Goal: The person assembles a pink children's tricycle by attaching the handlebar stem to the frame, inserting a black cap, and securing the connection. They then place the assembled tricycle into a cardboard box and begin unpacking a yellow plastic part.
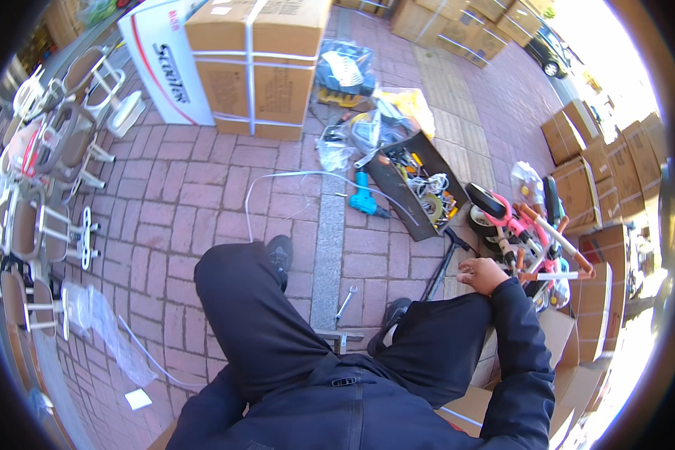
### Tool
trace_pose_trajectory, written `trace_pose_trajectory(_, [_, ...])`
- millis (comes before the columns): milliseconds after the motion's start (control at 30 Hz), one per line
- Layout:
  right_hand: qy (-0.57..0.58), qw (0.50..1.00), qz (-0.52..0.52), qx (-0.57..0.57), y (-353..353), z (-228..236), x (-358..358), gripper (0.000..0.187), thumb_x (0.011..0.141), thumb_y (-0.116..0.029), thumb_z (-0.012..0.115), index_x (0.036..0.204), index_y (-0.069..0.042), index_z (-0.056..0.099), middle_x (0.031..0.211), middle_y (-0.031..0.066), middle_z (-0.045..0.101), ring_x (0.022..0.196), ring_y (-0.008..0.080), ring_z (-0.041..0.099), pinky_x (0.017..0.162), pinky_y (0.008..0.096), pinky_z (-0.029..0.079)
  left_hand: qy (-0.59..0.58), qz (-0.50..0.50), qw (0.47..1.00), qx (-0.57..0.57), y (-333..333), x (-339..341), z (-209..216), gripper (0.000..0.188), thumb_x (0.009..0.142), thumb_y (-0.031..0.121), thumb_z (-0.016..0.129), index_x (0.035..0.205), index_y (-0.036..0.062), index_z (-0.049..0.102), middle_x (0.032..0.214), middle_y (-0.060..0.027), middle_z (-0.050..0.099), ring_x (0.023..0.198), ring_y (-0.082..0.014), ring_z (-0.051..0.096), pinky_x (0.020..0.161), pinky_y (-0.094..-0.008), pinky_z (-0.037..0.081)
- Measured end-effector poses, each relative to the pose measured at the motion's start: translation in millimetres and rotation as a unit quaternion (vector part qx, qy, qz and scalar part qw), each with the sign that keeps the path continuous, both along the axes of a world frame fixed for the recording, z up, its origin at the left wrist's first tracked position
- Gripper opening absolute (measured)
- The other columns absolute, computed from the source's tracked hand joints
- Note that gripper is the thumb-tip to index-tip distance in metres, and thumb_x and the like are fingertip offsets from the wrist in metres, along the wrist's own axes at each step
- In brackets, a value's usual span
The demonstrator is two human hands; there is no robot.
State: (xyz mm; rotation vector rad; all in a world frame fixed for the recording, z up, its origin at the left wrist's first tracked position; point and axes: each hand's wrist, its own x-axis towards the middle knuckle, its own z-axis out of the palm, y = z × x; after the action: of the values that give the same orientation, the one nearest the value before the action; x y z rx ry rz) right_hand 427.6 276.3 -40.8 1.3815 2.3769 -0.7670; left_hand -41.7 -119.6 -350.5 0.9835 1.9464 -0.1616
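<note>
My right hand (484, 275) hovers by my right knee, its fingers curled in; whatever may be in them is too small to make out. Beside it lie pink children's bike parts (511, 223) with white and brown tubes. A dark pump-like tool (441, 264) lies just left of that hand. My left arm (211, 409) runs down by my side, and its hand is out of sight. Between my feet a wrench (346, 303) rests on the paving. Close to my lap is a metal clamp-like piece (341, 341).
Ahead stand an open toolbox (397, 180) full of tools, a teal power drill (362, 196) and a tall strapped carton (266, 82). Folded chair-like frames (67, 150) crowd the left. More cartons (615, 165) are stacked at right. A loose white strap (250, 206) curls over the bricks.
</note>
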Motion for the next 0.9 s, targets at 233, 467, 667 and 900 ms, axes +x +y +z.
trace_pose_trajectory(233, [-0.055, 0.988, 0.096, -0.106, -40.1, 2.3, -99.9, 0.038, 0.091, -0.029, 0.074, 0.115, 0.0, 0.069, 0.103, 0.0209, 0.074, 0.096, 0.0361, 0.072, 0.084, 0.0425, 0.056, -0.029, 0.035, 0.999, 0.01, -12.9, 25.3, 11.5, 0.038, 0.1, 0.036, 0.048, 0.111, 0.0096, 0.072, 0.109, -0.0161, 0.072, 0.1, -0.033, 0.07, 0.087, -0.0443, 0.056])
trace_pose_trajectory(467, [0.0, 0.971, 0.199, -0.131, -42.3, -6.2, -151.0, 0.046, 0.086, -0.03, 0.076, 0.117, 0.002, 0.068, 0.109, 0.0234, 0.071, 0.104, 0.0408, 0.068, 0.091, 0.0457, 0.054, -0.062, 0.057, 0.996, 0.001, 8.7, 49.1, 37.6, 0.037, 0.1, 0.037, 0.049, 0.114, 0.0103, 0.07, 0.112, -0.0147, 0.071, 0.101, -0.0318, 0.07, 0.087, -0.0435, 0.056])
trace_pose_trajectory(667, [-0.002, 0.935, 0.25, -0.252, -8.6, -15.7, -190.3, 0.048, 0.088, -0.032, 0.075, 0.123, -0.002, 0.063, 0.11, 0.019, 0.069, 0.104, 0.0372, 0.067, 0.09, 0.0441, 0.054, -0.04, 0.032, 0.999, -0.002, 147.0, -15.6, 46.5, 0.037, 0.1, 0.038, 0.05, 0.117, 0.0109, 0.068, 0.114, -0.0135, 0.07, 0.102, -0.0307, 0.069, 0.087, -0.0428, 0.056])
trace_pose_trajectory(900, [0.099, 0.955, 0.129, -0.248, 51.5, -39.6, -196.1, 0.048, 0.087, -0.029, 0.076, 0.123, -0.002, 0.062, 0.111, 0.0162, 0.068, 0.101, 0.035, 0.067, 0.087, 0.0427, 0.054, -0.007, 0.052, 0.992, 0.118, 409.4, -96.7, -23.2, 0.037, 0.1, 0.039, 0.051, 0.12, 0.0116, 0.066, 0.116, -0.0122, 0.069, 0.103, -0.0294, 0.069, 0.087, -0.042, 0.056])
